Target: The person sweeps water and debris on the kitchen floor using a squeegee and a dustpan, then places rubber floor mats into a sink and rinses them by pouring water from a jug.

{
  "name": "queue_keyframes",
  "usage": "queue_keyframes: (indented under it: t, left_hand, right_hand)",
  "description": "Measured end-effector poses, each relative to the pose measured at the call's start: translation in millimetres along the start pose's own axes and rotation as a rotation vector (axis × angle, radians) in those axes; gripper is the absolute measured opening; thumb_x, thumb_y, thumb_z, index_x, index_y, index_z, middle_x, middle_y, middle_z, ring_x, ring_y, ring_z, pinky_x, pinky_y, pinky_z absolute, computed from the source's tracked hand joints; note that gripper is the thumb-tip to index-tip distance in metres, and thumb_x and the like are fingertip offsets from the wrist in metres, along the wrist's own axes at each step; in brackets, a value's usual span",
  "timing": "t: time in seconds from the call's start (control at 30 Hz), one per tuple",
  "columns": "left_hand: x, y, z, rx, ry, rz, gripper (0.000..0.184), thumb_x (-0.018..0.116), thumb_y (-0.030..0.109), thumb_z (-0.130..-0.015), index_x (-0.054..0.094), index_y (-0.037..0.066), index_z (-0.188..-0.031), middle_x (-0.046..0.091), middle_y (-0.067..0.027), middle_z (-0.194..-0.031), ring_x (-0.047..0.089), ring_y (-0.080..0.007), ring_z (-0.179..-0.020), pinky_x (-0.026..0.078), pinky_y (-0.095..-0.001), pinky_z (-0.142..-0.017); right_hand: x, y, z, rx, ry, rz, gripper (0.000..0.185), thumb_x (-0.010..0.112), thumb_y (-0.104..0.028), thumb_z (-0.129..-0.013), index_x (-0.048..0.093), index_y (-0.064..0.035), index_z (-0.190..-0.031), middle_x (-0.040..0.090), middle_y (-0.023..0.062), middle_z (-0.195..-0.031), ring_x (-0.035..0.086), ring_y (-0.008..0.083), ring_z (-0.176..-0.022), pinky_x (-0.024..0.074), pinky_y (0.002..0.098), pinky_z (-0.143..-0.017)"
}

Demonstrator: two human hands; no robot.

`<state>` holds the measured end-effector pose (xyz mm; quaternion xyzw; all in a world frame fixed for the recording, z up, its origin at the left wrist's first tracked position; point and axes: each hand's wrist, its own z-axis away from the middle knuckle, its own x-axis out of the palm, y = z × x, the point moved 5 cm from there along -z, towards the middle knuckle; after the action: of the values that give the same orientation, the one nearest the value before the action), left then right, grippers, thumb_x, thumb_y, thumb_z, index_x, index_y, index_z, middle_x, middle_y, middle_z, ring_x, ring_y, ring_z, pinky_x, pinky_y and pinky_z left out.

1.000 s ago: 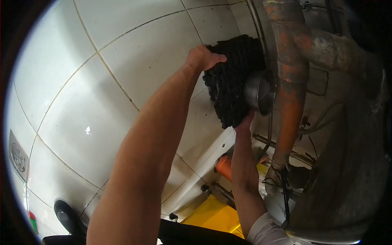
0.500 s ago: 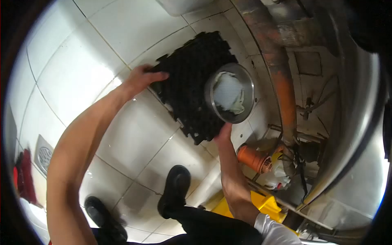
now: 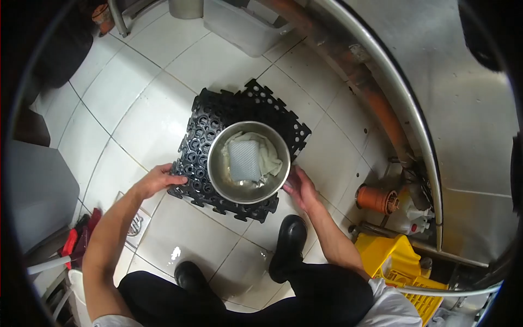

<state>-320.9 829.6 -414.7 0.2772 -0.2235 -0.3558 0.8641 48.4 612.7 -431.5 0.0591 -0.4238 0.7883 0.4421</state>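
A black interlocking rubber mat (image 3: pixel 199 144) with round holes, seemingly folded or doubled, is held above the tiled floor. On top of it sits a round metal bowl (image 3: pixel 218 188). Inside the bowl lie a blue-grey textured pad (image 3: pixel 244 161) and a pale crumpled cloth (image 3: pixel 268 155). My left hand (image 3: pixel 158 181) grips the mat's near left corner, thumb on top. At the right edge, my right hand (image 3: pixel 302 189) is closed around the mat beside the bowl; its fingertips are partly hidden under the bowl's rim.
White tiles (image 3: pixel 201 240) cover the floor, with a drain (image 3: pixel 135 224) at left. A clear plastic tub (image 3: pixel 239 27) stands ahead. On the right are a curved steel edge (image 3: pixel 419 125), an orange pipe fitting (image 3: pixel 376 200) and a yellow plastic bucket (image 3: pixel 384 253). My boots (image 3: pixel 289 242) are below the mat.
The mat and bowl now appear nearer, lower and further left in view, and more level. Both hands keep their hold on the mat. The camera view has turned, showing more surroundings.
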Motion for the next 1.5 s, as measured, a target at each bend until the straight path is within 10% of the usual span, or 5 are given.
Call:
queue_keyframes:
  t: [0.33, 0.53, 0.87, 1.07, 1.5]
  left_hand:
    - [17, 8, 15, 0.006, 0.060, 0.084, 0.047, 0.075, 0.019, -0.083, 0.056, 0.007, -0.124, 0.068, -0.0028, -0.101, 0.065, -0.0128, -0.091, 0.055, -0.0317, -0.079]
    - [-17, 47, 72, 0.174, 0.395, -1.115, 0.075, 0.076, 0.034, -0.076, 0.044, 0.002, -0.136, 0.065, -0.0269, -0.105, 0.063, -0.0408, -0.099, 0.052, -0.0407, -0.086]
    - [20, -7, 437, 0.038, 0.571, -0.545, 0.073, 0.073, 0.027, -0.079, 0.042, -0.004, -0.138, 0.047, -0.0258, -0.137, 0.045, -0.0375, -0.129, 0.034, -0.0409, -0.109]
    - [90, -64, 652, -0.396, 0.452, 0.116, 0.033, 0.059, 0.023, -0.089, 0.057, 0.001, -0.114, 0.064, -0.0101, -0.092, 0.062, -0.0205, -0.083, 0.051, -0.0386, -0.074]
    - [135, -14, 788, -0.413, 0.708, 0.545, 0.031, 0.050, 0.027, -0.090, 0.054, 0.011, -0.116, 0.058, -0.0065, -0.107, 0.059, -0.0234, -0.097, 0.048, -0.0409, -0.079]
  right_hand:
    - [125, -14, 63, -0.067, -0.158, 0.875, 0.054, 0.058, -0.025, -0.092, 0.038, -0.0007, -0.136, 0.060, 0.0144, -0.108, 0.065, 0.0181, -0.081, 0.0573, 0.0295, -0.067]
    - [144, -47, 72, 0.180, -0.155, 0.848, 0.048, 0.050, -0.005, -0.086, 0.043, -0.0032, -0.134, 0.063, 0.0147, -0.108, 0.067, 0.0218, -0.088, 0.0613, 0.0335, -0.066]
    - [325, -209, 394, 0.207, -0.253, 0.575, 0.039, 0.057, -0.009, -0.081, 0.052, -0.0040, -0.120, 0.061, 0.0066, -0.092, 0.063, 0.0159, -0.076, 0.0569, 0.0324, -0.057]
    - [436, -367, 610, 0.113, -0.131, 0.224, 0.037, 0.058, -0.008, -0.078, 0.053, -0.0037, -0.114, 0.062, 0.0064, -0.097, 0.064, 0.0189, -0.085, 0.0564, 0.0368, -0.066]
    - [238, -628, 629, -0.207, 0.551, 0.411, 0.019, 0.060, -0.006, -0.081, 0.057, -0.0042, -0.100, 0.062, 0.0058, -0.086, 0.064, 0.0182, -0.072, 0.0606, 0.0344, -0.068]
